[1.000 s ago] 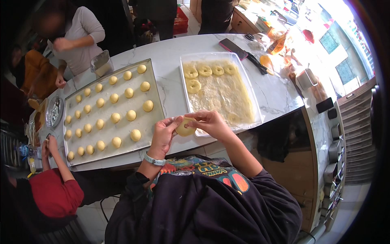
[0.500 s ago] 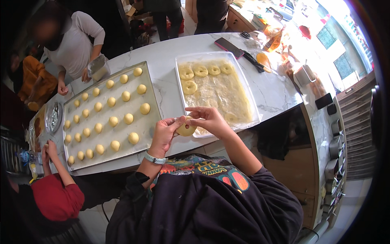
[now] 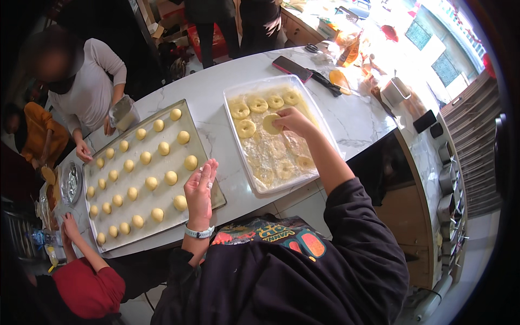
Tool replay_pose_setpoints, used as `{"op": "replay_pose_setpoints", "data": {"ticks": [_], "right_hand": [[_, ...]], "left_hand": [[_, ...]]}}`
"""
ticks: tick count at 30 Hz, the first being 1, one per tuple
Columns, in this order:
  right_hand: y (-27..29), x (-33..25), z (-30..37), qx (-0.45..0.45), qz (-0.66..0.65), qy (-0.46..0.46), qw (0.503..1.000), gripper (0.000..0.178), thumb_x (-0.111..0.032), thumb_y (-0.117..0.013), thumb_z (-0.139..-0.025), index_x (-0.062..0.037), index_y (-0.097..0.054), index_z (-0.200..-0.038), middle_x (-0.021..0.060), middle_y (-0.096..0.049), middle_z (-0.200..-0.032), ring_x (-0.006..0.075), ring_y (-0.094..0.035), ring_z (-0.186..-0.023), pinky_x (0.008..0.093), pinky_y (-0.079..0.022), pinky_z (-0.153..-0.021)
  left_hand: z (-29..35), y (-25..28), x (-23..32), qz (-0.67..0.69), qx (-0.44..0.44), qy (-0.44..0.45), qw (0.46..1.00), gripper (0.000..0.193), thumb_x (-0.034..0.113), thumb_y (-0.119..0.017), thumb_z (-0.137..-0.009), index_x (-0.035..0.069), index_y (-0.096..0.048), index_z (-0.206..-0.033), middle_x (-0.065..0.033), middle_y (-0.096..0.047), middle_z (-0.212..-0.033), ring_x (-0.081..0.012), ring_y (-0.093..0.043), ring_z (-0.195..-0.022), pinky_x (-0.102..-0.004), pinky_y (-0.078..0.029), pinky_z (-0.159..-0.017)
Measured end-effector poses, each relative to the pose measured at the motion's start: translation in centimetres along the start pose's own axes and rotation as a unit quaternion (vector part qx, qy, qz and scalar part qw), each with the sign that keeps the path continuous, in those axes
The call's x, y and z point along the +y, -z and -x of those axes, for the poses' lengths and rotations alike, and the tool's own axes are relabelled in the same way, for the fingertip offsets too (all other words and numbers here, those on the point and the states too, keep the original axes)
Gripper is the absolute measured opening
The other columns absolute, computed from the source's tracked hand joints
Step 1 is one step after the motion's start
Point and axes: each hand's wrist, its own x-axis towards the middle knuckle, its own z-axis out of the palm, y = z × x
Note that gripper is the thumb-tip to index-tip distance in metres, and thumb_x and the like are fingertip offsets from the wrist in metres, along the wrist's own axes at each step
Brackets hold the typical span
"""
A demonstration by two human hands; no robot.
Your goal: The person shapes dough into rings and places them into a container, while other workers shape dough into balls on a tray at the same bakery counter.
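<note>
My right hand pinches a pale yellow dough ring at its right edge, over the white plastic tray. The ring is beside another ring in the second row; whether it touches the lining is hard to tell. Several dough rings lie along the tray's far end. My left hand, a wristband below it, is raised with fingers stretched out, empty, with a white dusting on it. It is by the right edge of a large baking sheet, where several round dough balls sit in rows.
A person in a white top holds a container beyond the baking sheet. A person in red is at the near left. A dark phone, scissors and a metal tin lie on the marble counter.
My hands have parted. The right one has carried the dough ring forward from in front of me to the tray; the left has let go and drawn back left. My view has shifted slightly.
</note>
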Motion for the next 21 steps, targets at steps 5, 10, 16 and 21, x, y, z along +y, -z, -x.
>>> {"op": "replay_pose_setpoints", "data": {"ticks": [5,10,16,21], "right_hand": [[-0.7,-0.8,-3.2,-0.020,0.098,-0.010,0.995,0.037,-0.008,-0.069,-0.066,0.0022,-0.064,-0.102,0.0093,-0.065,-0.086,0.0172,-0.063,-0.077,0.0282,-0.053,-0.070],[-0.1,-0.4,-4.7,0.016,0.282,0.059,0.958,0.041,-0.010,-0.073,-0.060,-0.0037,-0.066,-0.100,0.0111,-0.067,-0.087,0.0208,-0.065,-0.079,0.0304,-0.052,-0.074],[1.1,-0.8,-2.5,0.106,0.265,0.196,0.938,0.032,-0.013,-0.069,-0.072,-0.0030,-0.065,-0.102,0.0101,-0.068,-0.088,0.0177,-0.064,-0.081,0.0291,-0.050,-0.073],[-0.7,-2.1,2.5,0.065,0.220,0.197,0.953,0.027,-0.017,-0.065,-0.079,-0.0022,-0.064,-0.101,0.0078,-0.066,-0.080,0.0111,-0.061,-0.075,0.0266,-0.048,-0.068]], "left_hand": [[0.3,0.7,0.0,-0.003,0.011,0.022,1.000,0.023,0.012,-0.057,-0.089,-0.006,-0.060,-0.101,-0.0135,-0.062,-0.100,-0.0211,-0.059,-0.099,-0.0326,-0.042,-0.098],[0.1,1.7,0.2,-0.083,-0.004,0.028,0.996,0.022,0.013,-0.057,-0.089,-0.006,-0.061,-0.099,-0.0097,-0.064,-0.093,-0.0171,-0.061,-0.094,-0.0293,-0.047,-0.088],[-0.3,0.4,4.2,-0.633,-0.292,-0.209,0.686,0.019,0.016,-0.062,-0.078,-0.001,-0.066,-0.086,-0.0195,-0.062,-0.079,-0.0301,-0.062,-0.074,-0.0334,-0.051,-0.068],[0.2,-4.7,9.5,-0.786,-0.398,-0.117,0.457,0.010,0.010,-0.061,-0.072,0.001,-0.064,-0.073,-0.0163,-0.062,-0.077,-0.0313,-0.062,-0.077,-0.0375,-0.051,-0.066]]}}
